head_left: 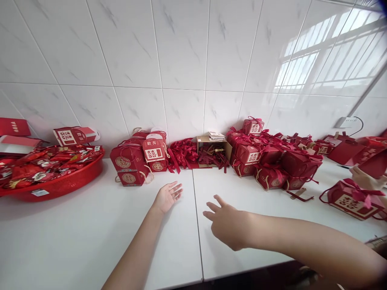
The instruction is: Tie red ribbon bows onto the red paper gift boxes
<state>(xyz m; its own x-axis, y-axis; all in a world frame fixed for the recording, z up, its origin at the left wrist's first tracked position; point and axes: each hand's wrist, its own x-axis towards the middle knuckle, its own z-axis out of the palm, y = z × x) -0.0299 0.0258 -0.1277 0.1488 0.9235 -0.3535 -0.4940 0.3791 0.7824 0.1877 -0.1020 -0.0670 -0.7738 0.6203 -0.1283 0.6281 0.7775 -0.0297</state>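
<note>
My left hand [167,196] is stretched out over the white table [90,233], palm up, fingers spread and holding nothing. It is nearest the red gift boxes [133,163] standing by the wall. My right hand [226,221] hovers over the table a little to the right, fingers apart and pointing left, with nothing in it. Beyond both hands a loose heap of dark red ribbons [183,153] lies next to a small cardboard box [213,151] with more ribbons in it.
A red basin [57,183] full of red packets sits at the left. A pile of ribbon-tied red boxes [266,159] fills the back right. Another person's hand [364,179] holds a red box at the far right, near a tied box [352,199].
</note>
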